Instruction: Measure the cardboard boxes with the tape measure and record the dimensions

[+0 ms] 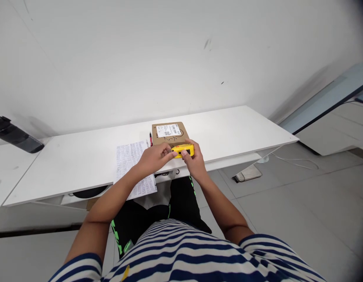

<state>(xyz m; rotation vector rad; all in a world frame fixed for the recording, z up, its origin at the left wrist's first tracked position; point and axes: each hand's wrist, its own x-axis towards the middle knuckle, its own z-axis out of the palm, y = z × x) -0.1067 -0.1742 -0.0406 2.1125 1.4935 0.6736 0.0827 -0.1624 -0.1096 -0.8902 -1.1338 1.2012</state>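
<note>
Head view: I have both hands up at the near side of the cardboard box (170, 135), and between them is a yellow tape measure (183, 147). It sits just in front of the box's near edge as I see it; whether it touches the cardboard I cannot tell. My right hand (195, 161) grasps the case, fingers round the far side and thumb pressed on the side facing me. My left hand (155, 157) has its thumb and fingers drawn together in a pinch at the case's left end; whether a bit of blade lies between them is too small to make out.

To do this well, I would let the right hand bear the weight and stay firm, so the left is free for fine work. The left pinch is best light and square to the case, with skin clear of the slot. Holding the case level would, I judge, keep any blade from twisting.

To the left of the box, a red and black pen (151, 139) lies just beside it, and farther left and nearer me a sheet of handwriting (127, 154) hangs past the edge of the white desk (228, 129); I should keep my left forearm from dragging on that paper.
</note>
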